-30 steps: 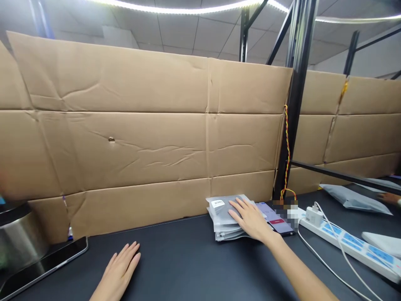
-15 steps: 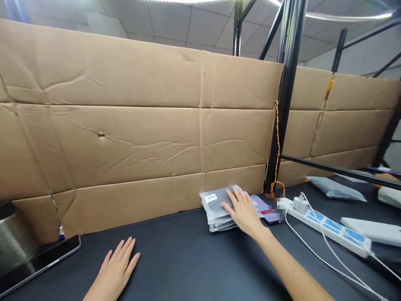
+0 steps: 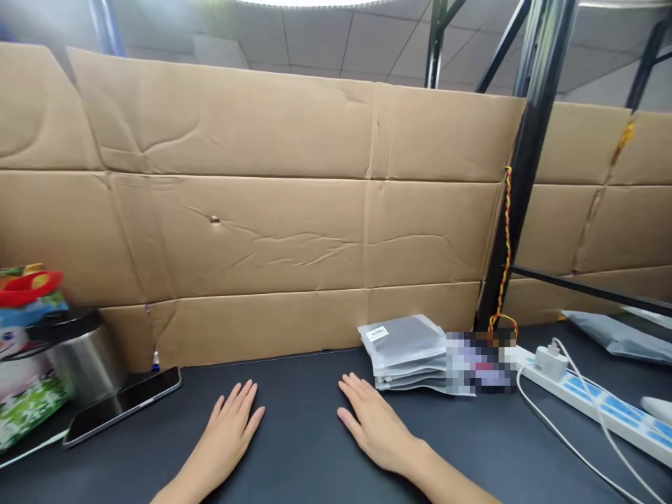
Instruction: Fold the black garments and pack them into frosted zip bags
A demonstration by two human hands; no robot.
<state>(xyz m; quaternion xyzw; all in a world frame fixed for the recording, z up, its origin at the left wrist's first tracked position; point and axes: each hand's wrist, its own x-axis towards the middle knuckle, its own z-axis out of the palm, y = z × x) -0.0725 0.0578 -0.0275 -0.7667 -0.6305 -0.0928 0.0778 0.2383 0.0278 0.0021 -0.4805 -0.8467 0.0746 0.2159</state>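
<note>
Both hands are bare and hold nothing; the left hand (image 3: 229, 434) lies palm down over the tabletop (image 3: 299, 413), left of its middle, fingers close together and thumb spread; the right hand (image 3: 374, 423) lies likewise, palm down, thumb apart from nearly straight fingers; a stretch of dark surface separates the two.

The pouches (image 3: 407, 348) form a flat stack near the far edge of the tabletop, right of its middle; the right hand is just beside the stack's near left corner; the top pouch is translucent grey and bears a white label (image 3: 376, 334) with a barcode; a purple item (image 3: 488, 367) to the right of the stack is pixelated and cannot be identified.

Toward the left end of the tabletop a phone (image 3: 126, 404) lies at a slant, dark face up, beyond the left hand; a steel pot (image 3: 87, 364) with a black top stands behind it, beside a colourful bag (image 3: 31, 399).

Cardboard (image 3: 262, 245) stands upright along the far edge; on the right, a power strip (image 3: 593, 399) slants from near that edge toward the right, with a white charger (image 3: 551, 362) plugged in.
</note>
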